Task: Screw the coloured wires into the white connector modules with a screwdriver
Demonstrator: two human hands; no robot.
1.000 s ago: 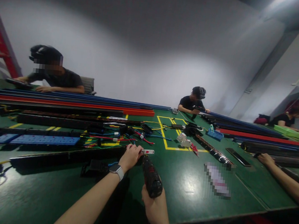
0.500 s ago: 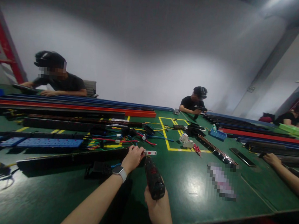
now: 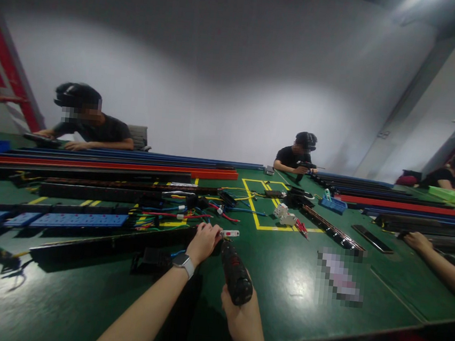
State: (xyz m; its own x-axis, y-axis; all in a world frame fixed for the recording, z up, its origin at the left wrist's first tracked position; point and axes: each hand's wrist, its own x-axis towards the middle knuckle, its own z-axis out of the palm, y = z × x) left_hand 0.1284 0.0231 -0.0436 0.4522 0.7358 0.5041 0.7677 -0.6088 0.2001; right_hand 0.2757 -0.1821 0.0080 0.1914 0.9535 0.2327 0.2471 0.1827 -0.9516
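My right hand (image 3: 244, 319) grips a black cordless screwdriver (image 3: 237, 273), its front end pointing away from me at a small white plate (image 3: 230, 233). This plate sits at the near right end of a long black strip (image 3: 115, 244). My left hand (image 3: 204, 242), with a watch at the wrist, is closed around that end of the strip, right beside the screwdriver's tip. What lies under the left fingers is hidden. Below the strip, a black block (image 3: 150, 261) rests in shadow. Loose coloured wires (image 3: 191, 210) lie just beyond the left hand.
Blue socket strips (image 3: 80, 219) lie left on the green table (image 3: 280, 293). White breakers (image 3: 283, 214), a copper-lined strip (image 3: 332, 229), a phone (image 3: 371, 238) and a blue tray (image 3: 333, 204) are to the right. A co-worker's hand (image 3: 417, 241) reaches in from the right; other people sit opposite.
The view has shifted very slightly, so everything sits a little differently in frame. Both my hands and the screwdriver keep the same hold at the plate.
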